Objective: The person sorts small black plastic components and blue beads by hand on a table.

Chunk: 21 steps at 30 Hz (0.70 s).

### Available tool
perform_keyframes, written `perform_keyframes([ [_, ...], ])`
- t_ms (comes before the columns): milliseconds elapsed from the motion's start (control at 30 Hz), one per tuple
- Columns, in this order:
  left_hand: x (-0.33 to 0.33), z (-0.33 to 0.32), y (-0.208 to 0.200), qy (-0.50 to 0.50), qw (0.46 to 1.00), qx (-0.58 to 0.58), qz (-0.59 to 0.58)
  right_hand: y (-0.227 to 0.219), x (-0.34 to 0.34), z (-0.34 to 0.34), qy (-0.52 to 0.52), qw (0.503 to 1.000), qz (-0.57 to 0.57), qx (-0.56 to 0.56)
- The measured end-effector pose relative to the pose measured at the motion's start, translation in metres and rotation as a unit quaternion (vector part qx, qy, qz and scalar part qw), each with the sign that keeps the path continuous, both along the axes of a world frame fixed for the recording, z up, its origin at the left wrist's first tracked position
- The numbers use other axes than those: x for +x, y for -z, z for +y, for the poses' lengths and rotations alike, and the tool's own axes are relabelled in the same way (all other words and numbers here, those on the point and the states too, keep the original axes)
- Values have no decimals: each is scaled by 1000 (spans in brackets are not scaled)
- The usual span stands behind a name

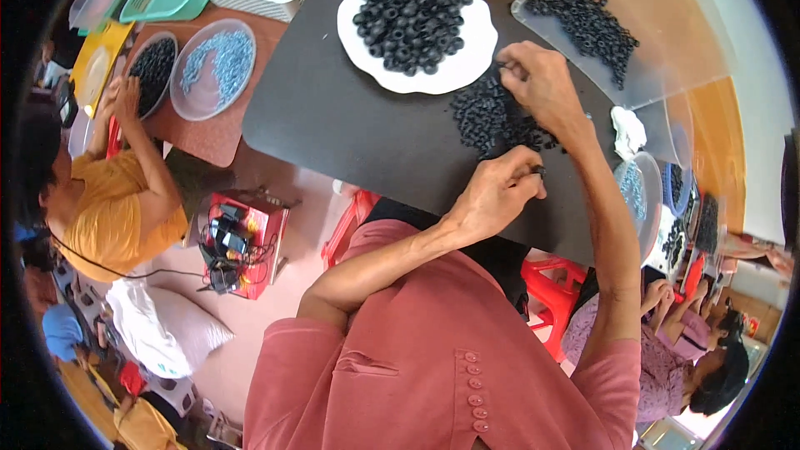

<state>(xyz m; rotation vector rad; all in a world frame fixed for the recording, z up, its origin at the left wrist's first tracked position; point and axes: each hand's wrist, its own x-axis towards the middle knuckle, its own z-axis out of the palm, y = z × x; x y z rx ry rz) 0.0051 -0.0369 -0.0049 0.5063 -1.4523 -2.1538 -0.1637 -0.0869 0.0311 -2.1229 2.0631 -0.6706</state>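
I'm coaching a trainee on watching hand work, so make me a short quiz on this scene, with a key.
1. Which hand is nearer the white plate?
2. True or false: the plate is heaped with blue pieces.
3. Fill in: the left hand holds a small ____ part.

Key:
1. The right hand.
2. False: it bears black ring-shaped beads.
3. Black.

Plate on table — parts pile just beside.
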Motion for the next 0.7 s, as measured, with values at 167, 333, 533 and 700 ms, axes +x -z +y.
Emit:
perform_keyframes([
  [167, 1, 0, 6, -3, 1000, 0, 18, -1, 7, -4, -2, 1000, 12, 22],
  [333, 4, -1, 2, 2, 1000, -20, 14, 0, 8, 1, 15, 1000, 22, -6],
  [533, 0, 2, 0, 4, 1000, 0, 2, -19, 11, 25, 102, 989, -103, -4],
  [700, 2, 1, 3, -13, 999, 42, 0, -19, 9, 62, 133, 935, -329, 20],
])
